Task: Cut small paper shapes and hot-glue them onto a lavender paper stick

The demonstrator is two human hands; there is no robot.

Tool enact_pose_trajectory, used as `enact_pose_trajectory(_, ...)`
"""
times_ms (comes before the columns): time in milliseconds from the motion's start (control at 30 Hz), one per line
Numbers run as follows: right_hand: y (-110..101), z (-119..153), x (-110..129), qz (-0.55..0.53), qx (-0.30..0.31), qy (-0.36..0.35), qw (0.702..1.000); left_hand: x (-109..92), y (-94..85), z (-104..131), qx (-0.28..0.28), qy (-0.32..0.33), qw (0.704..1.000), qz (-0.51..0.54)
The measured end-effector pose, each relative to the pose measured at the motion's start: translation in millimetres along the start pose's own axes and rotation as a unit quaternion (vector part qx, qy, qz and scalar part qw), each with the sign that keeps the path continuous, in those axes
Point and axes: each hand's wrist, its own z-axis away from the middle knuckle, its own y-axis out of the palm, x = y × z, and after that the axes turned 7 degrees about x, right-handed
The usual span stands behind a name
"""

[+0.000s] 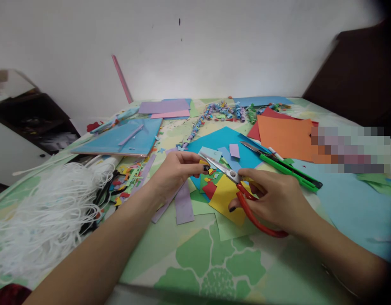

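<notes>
My right hand [276,197] grips a pair of scissors [221,168] by the red handles, fingers wrapped round them. The metal blades point to the left, toward my left hand [178,169]. Between its thumb and fingertips, my left hand pinches a small yellow paper piece [203,162], partly hidden by the fingers and the blade tips. Under the blades lie tiny cut paper bits [211,174], a red scrap [209,190] and a yellow sheet [227,199]. Lilac paper strips [184,205] rest below my left wrist.
A green box cutter [287,171] lies beyond my right hand with its blade out. White string [52,220] is heaped at the left. Orange paper [286,137], blue paper [211,140], a blue folder [125,137] and a curled-paper garland [198,125] cover the far table.
</notes>
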Motion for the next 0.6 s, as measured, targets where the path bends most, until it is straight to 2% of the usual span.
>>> enact_pose_trajectory(200, 0, -3, -2, -0.021, -0.014, 0.042, 0.999, 2, 0.3, 1, 0.002, 0.007, 1.000, 0.021)
enact_pose_trajectory(400, 0, -2, 3, -0.011, 0.029, 0.035, 0.999, 1, 5.7, 2, 0.007, 0.008, 1.000, 0.013)
enact_pose_trajectory(600, 1, -1, 4, 0.006, 0.032, 0.033, 0.999, -1, 10.6, 3, 0.011, 0.006, 1.000, -0.003)
